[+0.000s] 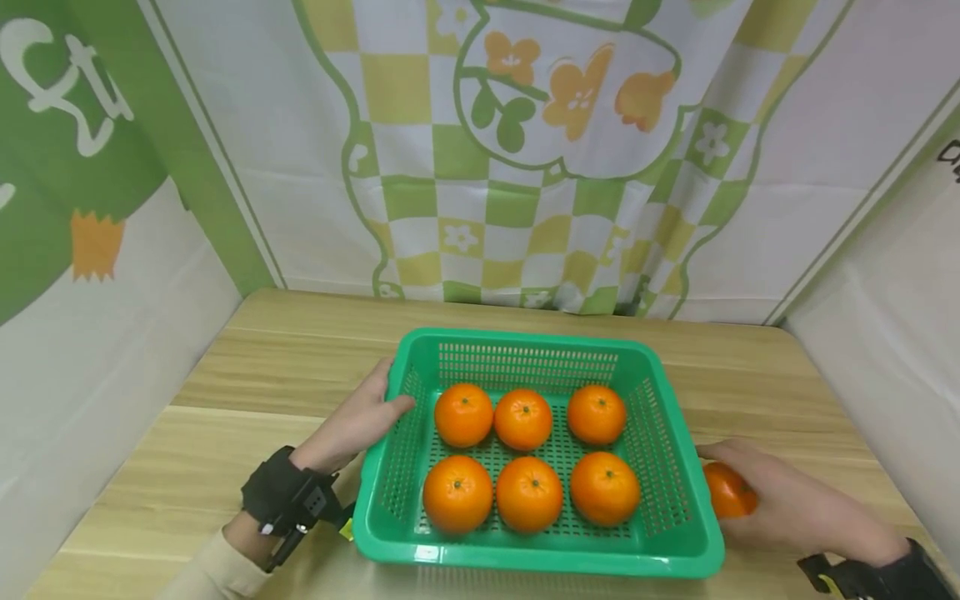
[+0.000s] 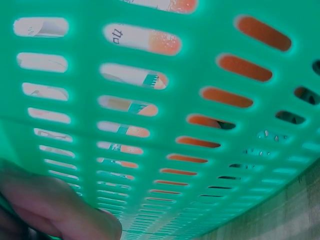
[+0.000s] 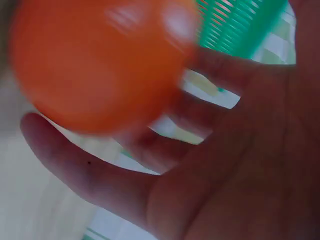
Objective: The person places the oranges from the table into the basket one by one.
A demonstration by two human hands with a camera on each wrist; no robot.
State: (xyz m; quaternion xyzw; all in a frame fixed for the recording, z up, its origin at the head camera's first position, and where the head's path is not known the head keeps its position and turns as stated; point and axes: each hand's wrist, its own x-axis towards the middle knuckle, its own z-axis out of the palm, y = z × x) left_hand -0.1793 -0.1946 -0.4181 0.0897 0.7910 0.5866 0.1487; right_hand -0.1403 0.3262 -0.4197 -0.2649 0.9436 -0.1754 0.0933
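Note:
A green plastic basket (image 1: pixel 536 565) with slotted walls stands on the table, with several oranges (image 1: pixel 529 495) lying in two rows on its bottom. My left hand (image 1: pixel 358 421) grips the basket's left side, its thumb over the rim and the other fingers outside. In the left wrist view, fingers (image 2: pixel 60 205) lie against the slotted wall. Just outside the basket's right wall, my right hand (image 1: pixel 787 500) holds another orange (image 1: pixel 729 492), partly covered by the hand. The right wrist view shows that orange (image 3: pixel 100 65) up close, blurred, with the fingers curved around it.
The wooden tabletop (image 1: pixel 315 333) extends around the basket. Behind it hangs a white cloth with a green and yellow checked pattern (image 1: pixel 517 208). Fabric walls (image 1: pixel 900 267) stand on the left and right. A black wrist strap (image 1: pixel 288 496) is on the left wrist.

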